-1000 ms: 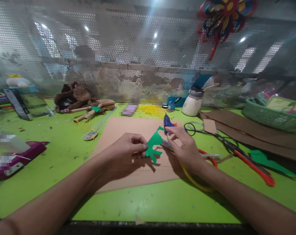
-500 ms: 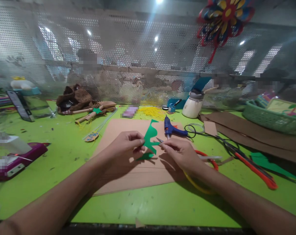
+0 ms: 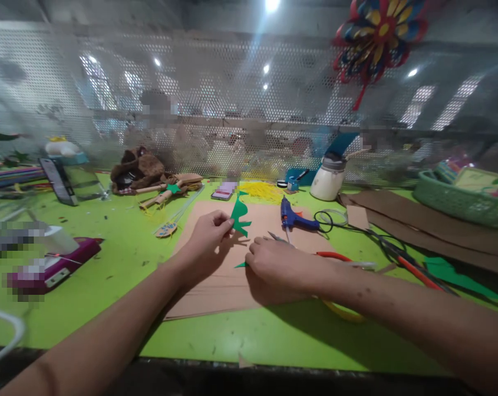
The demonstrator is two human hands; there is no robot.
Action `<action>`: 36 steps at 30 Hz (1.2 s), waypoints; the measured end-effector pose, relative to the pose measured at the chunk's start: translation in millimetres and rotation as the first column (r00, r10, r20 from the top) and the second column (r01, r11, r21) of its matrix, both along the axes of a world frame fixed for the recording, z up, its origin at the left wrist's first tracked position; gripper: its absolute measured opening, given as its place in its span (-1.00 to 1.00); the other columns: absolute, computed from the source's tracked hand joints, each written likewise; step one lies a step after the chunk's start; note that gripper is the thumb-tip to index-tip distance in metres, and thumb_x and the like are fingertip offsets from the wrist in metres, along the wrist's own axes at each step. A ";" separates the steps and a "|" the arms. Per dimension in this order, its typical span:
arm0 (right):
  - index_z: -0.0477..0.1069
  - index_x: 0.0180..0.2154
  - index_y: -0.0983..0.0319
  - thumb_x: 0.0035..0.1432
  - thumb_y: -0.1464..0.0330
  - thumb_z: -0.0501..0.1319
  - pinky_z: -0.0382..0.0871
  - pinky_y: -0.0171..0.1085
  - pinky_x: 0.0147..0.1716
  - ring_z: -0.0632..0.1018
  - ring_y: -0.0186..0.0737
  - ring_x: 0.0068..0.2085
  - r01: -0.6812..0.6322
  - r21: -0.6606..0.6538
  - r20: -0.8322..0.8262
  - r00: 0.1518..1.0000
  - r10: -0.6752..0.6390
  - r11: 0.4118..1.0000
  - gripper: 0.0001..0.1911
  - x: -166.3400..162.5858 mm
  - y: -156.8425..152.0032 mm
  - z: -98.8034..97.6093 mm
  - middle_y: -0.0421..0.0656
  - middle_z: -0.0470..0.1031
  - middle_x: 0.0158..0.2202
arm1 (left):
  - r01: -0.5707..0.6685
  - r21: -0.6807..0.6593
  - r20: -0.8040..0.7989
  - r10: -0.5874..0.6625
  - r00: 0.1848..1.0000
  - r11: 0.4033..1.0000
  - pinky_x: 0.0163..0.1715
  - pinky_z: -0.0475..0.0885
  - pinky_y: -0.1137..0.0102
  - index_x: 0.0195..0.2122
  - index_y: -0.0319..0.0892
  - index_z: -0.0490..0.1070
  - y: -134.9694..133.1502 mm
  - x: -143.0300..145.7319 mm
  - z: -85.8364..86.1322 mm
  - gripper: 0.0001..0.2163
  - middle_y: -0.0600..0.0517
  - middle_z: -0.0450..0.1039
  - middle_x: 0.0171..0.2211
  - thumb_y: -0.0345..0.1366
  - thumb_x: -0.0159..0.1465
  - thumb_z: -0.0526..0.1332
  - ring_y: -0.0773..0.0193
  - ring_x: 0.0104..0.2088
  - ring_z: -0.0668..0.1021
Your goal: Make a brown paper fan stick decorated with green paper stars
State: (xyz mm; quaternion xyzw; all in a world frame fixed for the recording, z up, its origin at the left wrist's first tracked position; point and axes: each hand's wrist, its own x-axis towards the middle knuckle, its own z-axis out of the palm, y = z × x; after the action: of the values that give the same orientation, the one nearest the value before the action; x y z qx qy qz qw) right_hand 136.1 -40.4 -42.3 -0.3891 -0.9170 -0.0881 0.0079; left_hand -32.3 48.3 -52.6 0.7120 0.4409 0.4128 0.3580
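Note:
My left hand (image 3: 214,228) pinches a small green paper cutout (image 3: 239,215) with a wavy, pointed edge, raised over the brown cardboard sheets (image 3: 203,286). Low over the same cardboard, my right hand (image 3: 269,264) has its fingers curled at another green paper piece (image 3: 241,265); only a pointed end shows beside the fingertips. Behind the right hand, a pointed metal tool tip (image 3: 277,237) appears on the cardboard. Red-orange (image 3: 335,256) and yellow (image 3: 346,314) handles show around my right forearm, which hides the middle. Just beyond lies a blue glue gun (image 3: 296,217).
A white jar (image 3: 327,179), yellow strips (image 3: 261,191) and a phone (image 3: 224,191) stand or lie at the back. Right are brown sheets (image 3: 397,223), a green basket (image 3: 459,195) and red-handled pliers (image 3: 418,272). A purple power strip (image 3: 73,261) lies left.
My right hand has come down and left over the green piece on the cardboard. The left hand has drawn the cutout slightly left and up. The view has shifted slightly.

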 end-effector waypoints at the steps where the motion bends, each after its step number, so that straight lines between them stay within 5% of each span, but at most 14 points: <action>1: 0.46 -0.51 0.32 0.00 0.41 0.09 0.24 -0.15 -0.37 0.39 -0.11 -0.41 -0.033 0.023 0.028 0.999 0.032 0.999 -0.80 -3.9 0.2 0.9 0.04 0.46 -0.48 | -0.001 -0.011 0.001 0.001 1.000 1.000 -0.56 0.24 0.46 -0.55 -0.21 0.32 0.0 -0.1 0.1 -0.84 0.09 0.32 -0.62 -0.27 0.10 0.20 0.36 -0.57 0.36; 7: 0.46 -0.46 0.36 -0.03 0.43 0.06 0.20 -0.17 -0.43 0.39 -0.10 -0.40 -0.054 0.113 0.038 0.998 0.050 0.992 -0.79 -12.9 -0.5 -1.2 0.12 0.47 -0.39 | 0.047 -0.076 0.140 -0.036 0.990 0.996 -0.57 0.22 0.47 -0.51 -0.22 0.32 -10.3 0.6 4.7 -0.85 0.08 0.34 -0.58 -0.27 0.15 0.17 0.38 -0.56 0.36; 12: 0.43 -0.38 0.33 0.07 0.45 0.07 0.22 -0.18 -0.30 0.39 -0.12 -0.31 0.050 0.044 -0.242 0.970 -0.038 0.998 -0.83 -9.4 3.2 -15.5 0.03 0.46 -0.33 | 0.076 -0.130 0.255 -0.041 0.966 0.989 -0.58 0.22 0.49 -0.49 -0.20 0.32 -28.8 3.7 13.0 -0.91 0.07 0.35 -0.55 -0.34 0.09 0.21 0.39 -0.55 0.37; 16: 0.42 -0.45 0.29 0.05 0.48 0.10 0.22 -0.27 -0.34 0.39 -0.24 -0.37 0.176 -0.261 -0.698 0.645 -0.311 0.949 -0.86 2.5 16.1 -23.4 -0.12 0.45 -0.43 | 0.141 -0.241 0.374 -0.042 0.927 0.960 -0.59 0.26 0.49 -0.38 -0.18 0.33 -29.2 2.8 7.8 -0.88 0.03 0.39 -0.49 -0.25 0.14 0.21 0.34 -0.50 0.44; 20: 0.39 -0.50 0.27 0.09 0.35 0.12 0.25 -0.32 -0.45 0.37 -0.31 -0.49 0.164 -0.374 -0.813 0.415 -0.408 0.913 -0.82 24.2 27.7 -13.1 -0.24 0.38 -0.57 | 0.232 -0.299 0.445 -0.079 0.892 0.925 -0.59 0.31 0.47 -0.32 -0.18 0.33 -21.1 2.0 -2.2 -0.85 0.02 0.42 -0.48 -0.22 0.15 0.21 0.32 -0.50 0.47; 25: 0.37 -0.45 0.26 0.01 0.17 0.19 0.37 -0.27 -0.40 0.42 -0.32 -0.48 0.111 -0.454 -0.873 0.141 -0.466 0.884 -0.74 41.1 29.8 -1.5 -0.24 0.40 -0.52 | 0.242 -0.313 0.405 -0.102 0.909 0.918 -0.56 0.34 0.44 -0.39 -0.19 0.34 -15.3 4.9 -1.8 -0.86 0.02 0.45 -0.51 -0.27 0.10 0.27 0.35 -0.55 0.46; 31: 0.44 -0.47 0.29 -0.05 0.25 0.26 0.40 -0.27 -0.31 0.51 -0.24 -0.30 -0.040 -0.475 -0.878 0.095 -0.469 0.879 -0.79 27.6 24.6 -12.1 -0.08 0.52 -0.24 | 0.376 -0.340 0.389 -0.235 0.891 0.862 -0.52 0.34 0.43 -0.43 -0.21 0.35 -24.0 9.6 0.6 -0.84 0.04 0.45 -0.53 -0.26 0.08 0.30 0.37 -0.56 0.44; 36: 0.46 -0.48 0.29 -0.09 0.28 0.28 0.34 -0.31 -0.44 0.45 -0.30 -0.48 -0.054 -0.457 -0.889 0.072 -0.453 0.888 -0.82 22.4 26.5 -22.6 -0.19 0.48 -0.51 | 0.449 -0.418 0.437 -0.258 0.862 0.790 -0.46 0.34 0.44 -0.39 -0.20 0.37 -39.3 9.9 4.9 -0.82 0.03 0.42 -0.50 -0.21 0.09 0.30 0.38 -0.50 0.44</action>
State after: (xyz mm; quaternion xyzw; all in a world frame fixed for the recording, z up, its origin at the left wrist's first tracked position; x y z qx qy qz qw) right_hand 158.4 -13.9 -64.9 -0.4647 -0.6048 0.3701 0.5304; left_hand -22.3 9.0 -47.7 0.5762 0.3173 0.3285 0.6779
